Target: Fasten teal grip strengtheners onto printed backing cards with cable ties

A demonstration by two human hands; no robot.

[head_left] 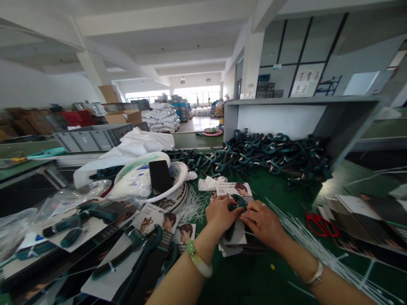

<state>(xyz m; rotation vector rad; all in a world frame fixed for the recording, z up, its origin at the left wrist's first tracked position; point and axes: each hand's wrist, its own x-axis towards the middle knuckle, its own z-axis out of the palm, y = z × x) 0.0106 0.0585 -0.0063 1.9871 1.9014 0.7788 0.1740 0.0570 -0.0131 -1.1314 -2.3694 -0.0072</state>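
The left hand (pixel 221 214) grips the tool (pixel 238 202), which lies on the top card (pixel 225 188) of a stack (pixel 243 250) near the middle of the surface (pixel 263 277); the right hand (pixel 263 222) has its fingertips drawn together just beside it, though whether they pinch a tie I cannot tell. The step in hand looks like binding tool to card, and the next move likely calls for a steady left hand and a fine pull from the right. Loose ties (pixel 305 237) spread to the right, with red scissors (pixel 321 224) beyond; carded tools (pixel 136 239) crowd the left, and a heap of tools (pixel 270 154) bounds the far side. The most open room is the near side, below the stack
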